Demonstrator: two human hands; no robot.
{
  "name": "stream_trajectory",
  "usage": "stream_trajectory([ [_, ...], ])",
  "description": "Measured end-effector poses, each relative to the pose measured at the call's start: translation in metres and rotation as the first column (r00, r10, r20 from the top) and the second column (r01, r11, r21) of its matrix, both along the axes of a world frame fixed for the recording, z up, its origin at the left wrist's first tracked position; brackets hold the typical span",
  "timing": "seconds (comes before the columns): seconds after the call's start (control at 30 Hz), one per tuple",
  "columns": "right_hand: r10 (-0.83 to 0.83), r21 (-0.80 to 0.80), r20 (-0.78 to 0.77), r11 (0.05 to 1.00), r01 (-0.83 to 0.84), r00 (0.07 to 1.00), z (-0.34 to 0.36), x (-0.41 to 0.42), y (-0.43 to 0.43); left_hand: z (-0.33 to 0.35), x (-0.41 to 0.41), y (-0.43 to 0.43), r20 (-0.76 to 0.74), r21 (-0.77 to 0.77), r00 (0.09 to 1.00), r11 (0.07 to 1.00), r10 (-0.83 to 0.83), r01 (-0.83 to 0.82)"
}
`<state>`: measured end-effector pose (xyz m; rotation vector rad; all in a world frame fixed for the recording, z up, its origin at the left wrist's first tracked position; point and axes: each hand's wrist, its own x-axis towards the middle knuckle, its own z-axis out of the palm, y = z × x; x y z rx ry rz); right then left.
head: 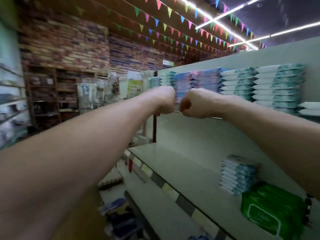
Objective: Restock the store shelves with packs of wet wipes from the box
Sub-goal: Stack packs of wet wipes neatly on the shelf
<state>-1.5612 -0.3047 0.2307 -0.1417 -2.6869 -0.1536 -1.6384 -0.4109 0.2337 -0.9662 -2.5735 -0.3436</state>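
Both bare arms reach straight out to the top shelf (214, 117), backs of the hands toward the camera. The left hand (165, 99) and right hand (194, 103) are curled tight, almost knuckle to knuckle, gripping the ends of a blurred blue-and-pink wipes pack (178, 101) at the front of the matching stack (199, 81).

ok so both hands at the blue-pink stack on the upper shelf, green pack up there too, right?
No: head view shows the green pack on the lower shelf. The left hand and right hand are at the blue-pink stack, upper shelf.
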Motion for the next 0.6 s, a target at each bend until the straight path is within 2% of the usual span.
stream_trajectory([
  [0.3, 0.314, -0.071, 0.152, 0.949, -0.306, 0.937, -0.048, -0.072, -0.163, -0.048, -0.028, -0.17, 0.054, -0.137, 0.939, 0.934, 0.339, -0.329],
  [0.6, 0.557, -0.175, 0.296, 0.831, -0.529, 0.776, -0.116, -0.119, -0.363, -0.124, -0.045, -0.372, 0.202, -0.25, 0.746, 0.77, 0.634, -0.587],
])
